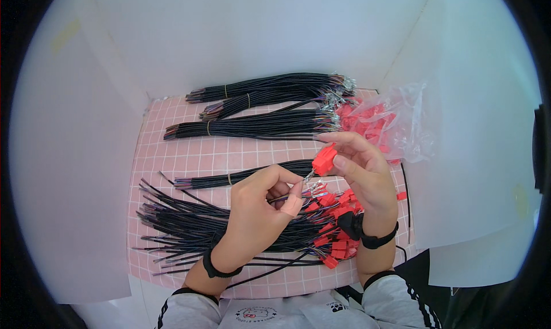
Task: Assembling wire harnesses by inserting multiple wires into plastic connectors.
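Note:
My left hand (259, 209) pinches the end of a black cable, close to its thin wires with silvery metal terminals. Between the thumb and fingers of my right hand (364, 169) is a red connector housing (325, 159). The terminals reach up to the underside of this housing; whether one sits inside it cannot be made out. A light-coloured strip wraps my left thumb. Below both hands lies a loose pile of black cables (183, 226), many ending in red connector housings (340, 250) on the right side.
Banded bundles of black cables (258, 124) lie across the far part of the pink gridded tabletop (155, 157). A clear plastic bag (410, 119) with red housings stands at the back right. Another bundle (209, 181) lies left of my hands. White panels (252, 30) enclose the table.

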Available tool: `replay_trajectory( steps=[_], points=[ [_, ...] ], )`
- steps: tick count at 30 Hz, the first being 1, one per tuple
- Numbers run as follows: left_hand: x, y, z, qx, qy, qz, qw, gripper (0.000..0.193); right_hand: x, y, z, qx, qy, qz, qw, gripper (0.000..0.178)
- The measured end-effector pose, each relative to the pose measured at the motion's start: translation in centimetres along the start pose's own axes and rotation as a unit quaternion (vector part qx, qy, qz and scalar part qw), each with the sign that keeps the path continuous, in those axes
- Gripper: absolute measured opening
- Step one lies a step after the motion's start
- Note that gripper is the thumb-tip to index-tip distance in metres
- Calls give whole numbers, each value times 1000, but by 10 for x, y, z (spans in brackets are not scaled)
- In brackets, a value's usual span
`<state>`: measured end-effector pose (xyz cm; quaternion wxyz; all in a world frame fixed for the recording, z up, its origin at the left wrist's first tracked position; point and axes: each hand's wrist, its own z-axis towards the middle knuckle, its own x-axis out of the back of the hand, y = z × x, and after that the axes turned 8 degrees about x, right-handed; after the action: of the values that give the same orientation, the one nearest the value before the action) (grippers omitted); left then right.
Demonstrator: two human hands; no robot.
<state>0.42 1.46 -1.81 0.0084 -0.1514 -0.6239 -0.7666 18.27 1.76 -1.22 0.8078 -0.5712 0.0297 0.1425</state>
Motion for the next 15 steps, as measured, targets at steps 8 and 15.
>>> replay_trajectory(
  steps=[8,15],
  points=[
    [1,3,-1,-9,5,7,1000,5,0,3,1,-15,33,13,999,24],
    [0,5,-1,-15,9,19,1000,6,1,3,1,-14,13,19,1000,24]
  ],
)
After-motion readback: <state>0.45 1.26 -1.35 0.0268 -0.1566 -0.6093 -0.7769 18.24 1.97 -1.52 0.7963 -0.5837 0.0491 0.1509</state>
